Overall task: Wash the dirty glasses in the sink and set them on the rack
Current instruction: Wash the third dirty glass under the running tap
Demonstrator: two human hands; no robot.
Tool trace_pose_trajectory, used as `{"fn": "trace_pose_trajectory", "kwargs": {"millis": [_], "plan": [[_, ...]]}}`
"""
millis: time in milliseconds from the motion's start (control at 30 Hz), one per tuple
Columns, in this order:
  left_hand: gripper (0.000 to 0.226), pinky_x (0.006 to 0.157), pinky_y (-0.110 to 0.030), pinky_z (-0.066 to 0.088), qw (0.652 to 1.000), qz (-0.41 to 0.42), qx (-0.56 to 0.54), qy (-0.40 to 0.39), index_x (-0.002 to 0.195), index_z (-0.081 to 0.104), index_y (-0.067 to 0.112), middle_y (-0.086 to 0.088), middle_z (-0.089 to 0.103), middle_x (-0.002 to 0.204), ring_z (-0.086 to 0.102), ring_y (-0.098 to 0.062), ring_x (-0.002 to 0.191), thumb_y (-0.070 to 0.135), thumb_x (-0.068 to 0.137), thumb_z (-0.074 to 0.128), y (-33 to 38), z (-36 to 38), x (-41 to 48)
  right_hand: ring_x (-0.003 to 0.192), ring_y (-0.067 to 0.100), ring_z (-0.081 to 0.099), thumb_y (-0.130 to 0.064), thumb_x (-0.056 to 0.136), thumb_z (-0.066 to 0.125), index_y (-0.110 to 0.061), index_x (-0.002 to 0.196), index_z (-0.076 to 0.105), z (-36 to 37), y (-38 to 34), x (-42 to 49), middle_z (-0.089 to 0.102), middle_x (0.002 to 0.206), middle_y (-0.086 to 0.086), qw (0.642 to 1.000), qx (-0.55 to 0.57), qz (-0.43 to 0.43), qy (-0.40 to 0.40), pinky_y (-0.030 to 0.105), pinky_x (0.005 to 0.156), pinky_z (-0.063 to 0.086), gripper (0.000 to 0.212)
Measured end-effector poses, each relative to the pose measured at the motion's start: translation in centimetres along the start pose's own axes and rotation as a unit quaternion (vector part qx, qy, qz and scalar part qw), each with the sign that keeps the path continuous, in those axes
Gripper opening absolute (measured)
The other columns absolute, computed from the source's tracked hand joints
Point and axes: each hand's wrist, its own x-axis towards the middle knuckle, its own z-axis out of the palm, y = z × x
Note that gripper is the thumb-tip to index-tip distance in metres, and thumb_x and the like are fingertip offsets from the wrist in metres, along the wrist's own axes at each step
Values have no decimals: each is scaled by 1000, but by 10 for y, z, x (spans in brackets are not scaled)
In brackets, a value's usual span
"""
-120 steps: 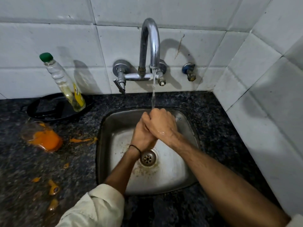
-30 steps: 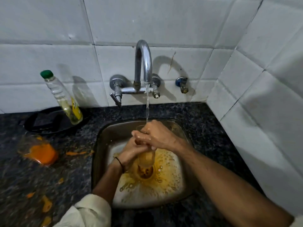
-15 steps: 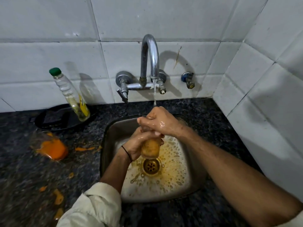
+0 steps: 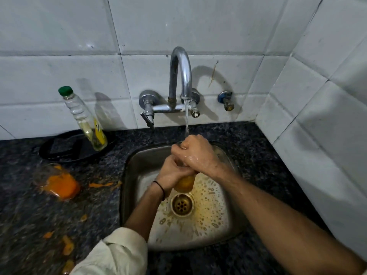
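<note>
A glass (image 4: 184, 183) with orange-tinted liquid hangs over the steel sink (image 4: 131, 167), just above the drain (image 4: 182, 204). My left hand (image 4: 170, 174) grips its side. My right hand (image 4: 195, 153) is curled over its top, wet, under the stream from the tap (image 4: 181, 76). Most of the glass is hidden by both hands. Orange water with bubbles covers the sink floor. A second glass (image 4: 56, 181) lies on its side on the counter at left, with orange pulp inside and around it.
A clear bottle with a green cap (image 4: 85, 120) leans over a black round tray (image 4: 65, 148) at the back left. Orange bits are scattered on the dark granite counter (image 4: 29, 215). White tiled walls close the back and right side.
Four seconds ago my hands were clasped under the stream with a cleaner sink floor. Now orange water lies around the drain, and the glass sits slightly higher than a second ago.
</note>
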Motion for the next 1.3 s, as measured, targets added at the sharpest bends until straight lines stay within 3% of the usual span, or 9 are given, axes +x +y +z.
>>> {"fn": "trace_pose_trajectory", "kwargs": {"millis": [133, 333, 567, 700, 833, 933, 1067, 1200, 1300], "plan": [[32, 71, -36, 51, 949, 32, 234, 208, 115, 57, 23, 7, 67, 92, 61, -14, 83, 32, 86, 69, 4, 24, -5, 78, 33, 66, -47, 98, 48, -8, 78, 73, 22, -3, -10, 69, 77, 15, 991, -8, 107, 82, 39, 72, 51, 50], [40, 89, -35, 56, 993, -36, -37, -110, 108, 66, 4, -11, 72, 100, 68, -25, 101, -2, 71, 79, -8, -10, -4, 45, 9, 52, -41, 95, 58, -15, 54, 62, -5, 7, -10, 58, 49, -1, 993, 22, -15, -114, 28, 53, 46, 48], [32, 84, -42, 52, 937, 112, 259, 206, 101, 57, 34, 17, 62, 91, 63, -14, 96, 47, 73, 51, -10, 7, 3, 95, 24, 66, -20, 96, 51, -9, 93, 71, 26, -22, -15, 71, 98, 9, 942, 247, 216, -75, 38, 86, 52, 24], [39, 85, -40, 53, 961, 137, 202, 130, 104, 61, 26, 9, 68, 100, 64, -11, 96, 34, 66, 63, -9, -19, 9, 111, 20, 62, 1, 85, 51, -16, 115, 69, 7, 4, -27, 68, 117, 4, 985, 20, -56, -165, 41, 102, 48, 38], [62, 85, -38, 55, 965, 132, 225, 29, 109, 62, 25, 9, 70, 102, 66, -7, 97, 15, 52, 81, -12, -28, 14, 144, 15, 32, -4, 83, 57, -26, 139, 53, -19, 34, -14, 51, 146, -3, 851, -371, -276, -248, 56, 121, 1, 61], [44, 82, -25, 53, 969, 146, 185, 77, 106, 64, 21, 9, 70, 99, 65, -1, 94, 19, 63, 75, -14, -14, 13, 130, 20, 49, -8, 92, 52, -20, 128, 61, -9, 9, -11, 59, 133, 4, 929, -232, -96, -271, 48, 118, 22, 39], [28, 80, -15, 50, 956, 164, 195, 144, 102, 61, 27, 16, 64, 94, 59, 11, 91, 5, 85, 62, -15, -5, 17, 86, 21, 62, -14, 93, 49, -21, 84, 61, 43, -15, -17, 63, 88, 2, 984, 4, 148, -95, 28, 63, 41, 17], [43, 86, -19, 50, 969, 144, 164, 114, 105, 63, 26, 11, 69, 101, 63, 3, 98, 16, 65, 76, -17, -20, 12, 106, 18, 62, 0, 78, 56, -24, 103, 70, 29, 23, -36, 70, 109, -1, 986, -79, -130, -67, 32, 93, 49, 37], [55, 87, -38, 55, 969, 117, 177, 123, 108, 62, 28, 8, 70, 102, 66, -10, 98, 25, 55, 79, -17, -19, 9, 130, 15, 50, -8, 73, 59, -23, 115, 71, 6, 55, -21, 67, 126, -5, 925, -244, -264, -125, 54, 120, 13, 46]]}}
